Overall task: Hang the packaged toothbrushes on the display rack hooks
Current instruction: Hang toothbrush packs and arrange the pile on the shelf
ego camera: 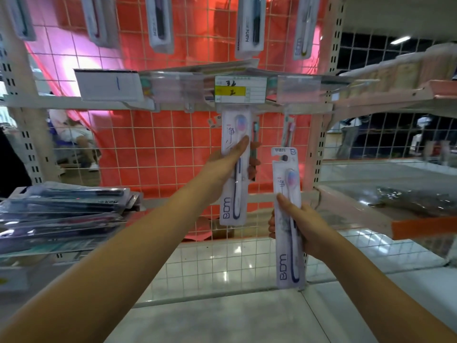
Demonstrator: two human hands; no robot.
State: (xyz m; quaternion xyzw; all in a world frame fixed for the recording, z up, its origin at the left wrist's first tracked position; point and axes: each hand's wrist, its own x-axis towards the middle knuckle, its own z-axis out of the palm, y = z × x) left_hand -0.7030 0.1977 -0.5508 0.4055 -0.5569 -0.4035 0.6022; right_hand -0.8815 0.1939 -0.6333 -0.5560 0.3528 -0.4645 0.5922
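My left hand [226, 164] grips a white packaged toothbrush [233, 204] upright, its top edge tucked under the price tag [241, 92] at the front of the hook rail. My right hand [300, 222] holds a second, matching white toothbrush pack [288, 184] upright, lower and to the right, apart from the rack. Both packs show a blue-handled brush with a pink and blue head. The hook itself is hidden behind the tag. More toothbrush packs [291, 131] hang behind on the wire grid [158, 149].
A stack of dark packaged toothbrushes [61, 214] lies on the shelf at the left. Several packs [251, 26] hang from the upper row. A clear label strip [304, 87] runs along the rail. An orange-edged shelf [420, 227] juts out at the right.
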